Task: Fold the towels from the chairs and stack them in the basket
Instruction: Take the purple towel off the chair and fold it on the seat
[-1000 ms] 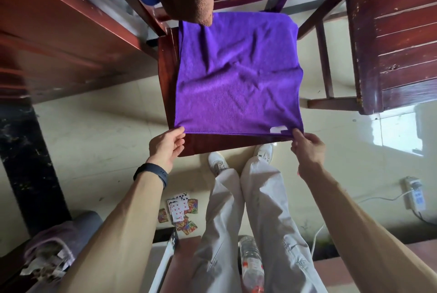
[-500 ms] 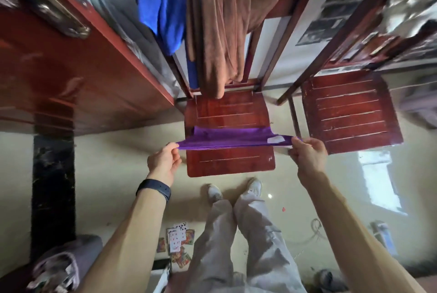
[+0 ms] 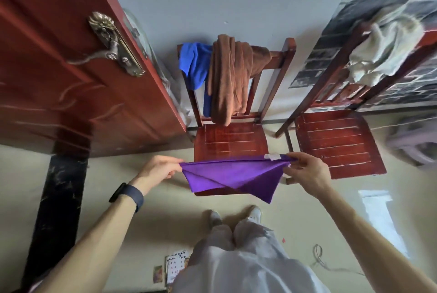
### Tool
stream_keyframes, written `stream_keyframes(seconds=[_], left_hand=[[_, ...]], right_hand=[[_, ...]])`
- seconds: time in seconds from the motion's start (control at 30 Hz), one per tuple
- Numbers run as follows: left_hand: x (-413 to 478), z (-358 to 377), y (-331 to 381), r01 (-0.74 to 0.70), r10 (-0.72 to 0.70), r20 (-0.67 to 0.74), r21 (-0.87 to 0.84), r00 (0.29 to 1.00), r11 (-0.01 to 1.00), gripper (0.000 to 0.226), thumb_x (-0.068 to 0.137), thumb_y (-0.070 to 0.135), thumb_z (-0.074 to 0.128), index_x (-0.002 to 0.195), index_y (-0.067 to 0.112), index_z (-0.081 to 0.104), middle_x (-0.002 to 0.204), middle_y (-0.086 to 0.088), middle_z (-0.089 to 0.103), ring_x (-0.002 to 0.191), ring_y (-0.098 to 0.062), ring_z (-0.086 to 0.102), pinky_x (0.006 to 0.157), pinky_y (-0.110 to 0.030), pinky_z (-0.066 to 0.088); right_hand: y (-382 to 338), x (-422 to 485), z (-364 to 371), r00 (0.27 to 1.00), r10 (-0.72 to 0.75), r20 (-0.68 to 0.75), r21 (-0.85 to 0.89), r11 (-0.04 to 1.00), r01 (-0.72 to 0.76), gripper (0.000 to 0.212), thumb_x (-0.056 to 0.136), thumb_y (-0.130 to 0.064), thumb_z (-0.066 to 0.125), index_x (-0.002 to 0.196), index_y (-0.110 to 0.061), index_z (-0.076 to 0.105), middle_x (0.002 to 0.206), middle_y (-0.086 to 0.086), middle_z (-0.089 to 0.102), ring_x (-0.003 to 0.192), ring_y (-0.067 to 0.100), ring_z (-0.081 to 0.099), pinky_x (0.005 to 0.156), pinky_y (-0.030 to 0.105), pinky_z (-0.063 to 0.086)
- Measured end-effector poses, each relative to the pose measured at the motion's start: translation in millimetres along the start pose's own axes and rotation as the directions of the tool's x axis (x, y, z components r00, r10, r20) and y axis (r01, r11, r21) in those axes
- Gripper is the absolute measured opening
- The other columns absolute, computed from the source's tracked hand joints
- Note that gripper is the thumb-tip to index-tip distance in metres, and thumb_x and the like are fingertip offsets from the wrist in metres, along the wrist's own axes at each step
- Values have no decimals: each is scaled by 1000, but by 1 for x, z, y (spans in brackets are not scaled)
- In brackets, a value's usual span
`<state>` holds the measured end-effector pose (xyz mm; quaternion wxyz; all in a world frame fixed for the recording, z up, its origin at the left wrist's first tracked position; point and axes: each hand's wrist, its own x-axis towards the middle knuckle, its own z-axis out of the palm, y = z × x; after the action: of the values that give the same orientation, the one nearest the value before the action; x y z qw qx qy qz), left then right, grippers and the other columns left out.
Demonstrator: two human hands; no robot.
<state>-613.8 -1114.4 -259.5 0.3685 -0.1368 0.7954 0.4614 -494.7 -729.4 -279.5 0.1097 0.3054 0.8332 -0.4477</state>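
A purple towel (image 3: 233, 175) hangs in the air in front of the near wooden chair (image 3: 230, 141), its free corners drooping. My left hand (image 3: 158, 167) pinches its left corner and my right hand (image 3: 307, 172) pinches the right corner by the white label. Over that chair's backrest hang a brown towel (image 3: 229, 82) and a blue towel (image 3: 195, 65). A pale grey-green towel (image 3: 383, 53) lies bunched on the backrest of the second chair (image 3: 338, 141) to the right. No basket is in view.
A red wooden door (image 3: 71, 75) with a metal handle (image 3: 113, 44) stands open at the left, close to the near chair. Playing cards (image 3: 173, 268) and a cable (image 3: 319, 257) lie on the floor by my feet.
The purple towel lay flat on the chair seat, then both hands lifted it by its near corners. It now hangs clear of the seat, and my view has tilted up to the backrests.
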Motion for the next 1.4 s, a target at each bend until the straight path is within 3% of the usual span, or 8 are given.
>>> stream_keyframes(seconds=[0.13,0.23,0.37,0.57,0.77,0.87,1.1,1.4], left_hand=[[0,-1,-4,-214,295,-71,533,953,819,8,79,27,78,86,25,77,75,5,71,75,-16,64,64,-26,43],[6,-7,-8,-328,640,-126,775,758,540,12,84,28,76,88,17,78,90,-5,63,82,-28,60,70,-34,48],[18,-20,-9,-314,866,129,949,483,33,32,94,37,55,80,15,73,89,-2,61,75,-27,56,59,-38,44],[26,-22,-13,-316,884,305,929,353,-194,54,109,28,23,80,13,67,72,-4,59,70,-27,57,59,-39,43],[44,-14,-13,-330,863,293,930,411,-159,32,98,30,45,75,16,63,62,0,59,64,-25,55,58,-36,39],[67,-16,0,-309,855,239,946,460,-98,33,95,32,44,73,17,64,60,-1,61,64,-26,57,58,-35,39],[96,-25,37,-250,842,191,966,505,-69,17,87,29,70,77,15,67,64,-3,64,69,-29,59,62,-37,39],[109,-11,0,-278,859,177,960,480,-43,19,89,31,59,76,19,66,65,0,62,68,-28,58,63,-38,39]], right_hand=[[-9,-1,-6,884,-458,-98,-426,822,378,17,79,-19,84,96,-16,81,86,-1,63,71,21,67,72,34,59],[-10,8,-12,747,-655,-115,-544,671,504,16,78,-14,84,94,-11,81,96,9,62,78,28,62,72,34,56],[-6,18,-16,705,-707,-52,-599,587,545,13,84,-5,77,97,-8,77,83,7,69,72,31,60,61,41,59],[4,14,-18,725,-687,42,-601,562,568,10,85,-6,77,95,-6,75,74,5,65,66,27,57,54,39,56],[9,34,-15,816,-561,140,-641,577,506,27,72,-13,90,92,-11,72,71,1,64,66,27,58,51,39,55],[-11,58,-14,820,-571,50,-637,614,466,11,88,-18,75,96,-11,76,79,6,71,74,34,63,57,40,56],[-32,100,-17,774,-632,-28,-652,599,465,10,89,-15,73,98,-11,77,89,8,70,80,33,60,61,41,58],[2,106,7,724,-687,-52,-649,574,499,16,84,-8,78,100,-6,76,95,12,69,80,35,60,65,44,57]])
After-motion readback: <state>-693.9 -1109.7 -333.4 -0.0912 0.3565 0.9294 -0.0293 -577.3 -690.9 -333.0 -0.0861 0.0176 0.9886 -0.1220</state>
